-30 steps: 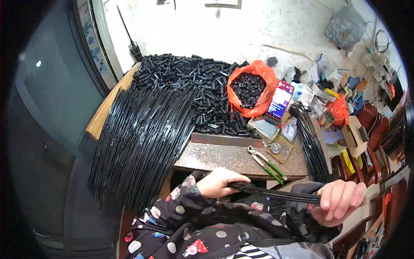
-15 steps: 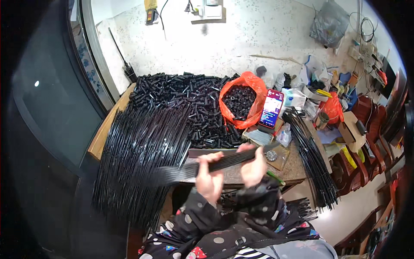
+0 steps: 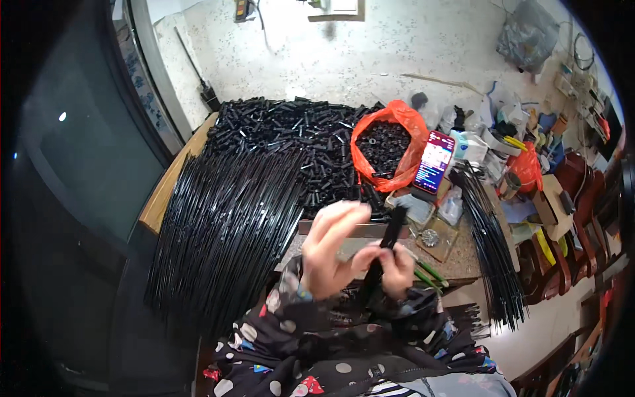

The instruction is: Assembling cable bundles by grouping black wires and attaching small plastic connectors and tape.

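A bundle of thin black rods point(image 3: 395, 226) stands steeply tilted in front of my chest, its lower end lost against the dark sleeves. My right hand point(image 3: 397, 270) is closed around it. To the left, my left hand point(image 3: 325, 255) is raised with its fingers stretched out, slightly blurred; its thumb reaches the bundle near the right fingers, and I cannot tell whether it presses on it. Many loose black rods point(image 3: 225, 218) lie spread over the table's left side. Behind them is a heap of short black tubes point(image 3: 278, 126).
An orange-red plastic bag point(image 3: 418, 126) holds small black ring-like parts. Beside it leans a lit phone point(image 3: 434, 162). More black rods point(image 3: 486, 231) overhang the right edge. Green-handled pliers point(image 3: 430, 270) lie near the front, next to a small metal disc point(image 3: 430, 238). Clutter fills the right side.
The rod bundle has swung from nearly level, held in both hands, to steeply tilted in the right hand. My left hand has opened and lifted off. The view has shifted slightly.
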`<state>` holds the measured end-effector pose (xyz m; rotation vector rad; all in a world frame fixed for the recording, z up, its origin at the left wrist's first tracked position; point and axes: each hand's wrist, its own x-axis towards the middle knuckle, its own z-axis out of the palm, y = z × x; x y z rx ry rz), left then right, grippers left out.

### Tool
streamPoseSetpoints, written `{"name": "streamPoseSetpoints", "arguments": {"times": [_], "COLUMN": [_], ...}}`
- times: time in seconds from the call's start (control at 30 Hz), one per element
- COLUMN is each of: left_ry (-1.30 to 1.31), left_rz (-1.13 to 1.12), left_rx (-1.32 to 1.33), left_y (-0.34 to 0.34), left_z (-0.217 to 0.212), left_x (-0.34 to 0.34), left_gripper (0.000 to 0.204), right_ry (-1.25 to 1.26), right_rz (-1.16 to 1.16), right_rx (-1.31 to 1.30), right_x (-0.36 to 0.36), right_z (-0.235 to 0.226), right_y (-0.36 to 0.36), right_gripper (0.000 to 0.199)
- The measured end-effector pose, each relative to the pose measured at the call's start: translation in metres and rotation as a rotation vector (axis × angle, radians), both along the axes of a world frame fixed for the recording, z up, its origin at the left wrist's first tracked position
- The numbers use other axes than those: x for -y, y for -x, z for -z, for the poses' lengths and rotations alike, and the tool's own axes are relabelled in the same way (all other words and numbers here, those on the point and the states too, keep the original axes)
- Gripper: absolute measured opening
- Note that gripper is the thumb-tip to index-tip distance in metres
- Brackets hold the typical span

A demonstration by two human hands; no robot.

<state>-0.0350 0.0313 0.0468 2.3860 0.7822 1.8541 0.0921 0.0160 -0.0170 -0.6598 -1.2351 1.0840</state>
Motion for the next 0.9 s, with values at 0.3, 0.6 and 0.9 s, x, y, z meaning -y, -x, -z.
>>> {"name": "streamPoseSetpoints", "arguments": {"times": [0.3,0.6,0.9], "left_ry": [0.789,0.441,1.014], "left_rz": [0.477,-0.163,-0.555], "left_rx": [-0.138,-0.279,-0.672], "left_y": [0.004,0.028,0.030], "left_z": [0.018,0.073,0.067], "left_x": [0.001,-0.136,-0.202], "left_gripper": [0.012,0.027,0.029], "right_ry": [0.326,0.536,0.580], "right_rz": [-0.376,-0.103,-0.172], "right_rx": [-0.408,-0.371,-0.397], "right_x": [0.000,0.020,0.022], "right_z": [0.044,0.073,0.080], "right_y": [0.013,0.002,0.009], "right_gripper": [0.030,0.017,0.020]}}
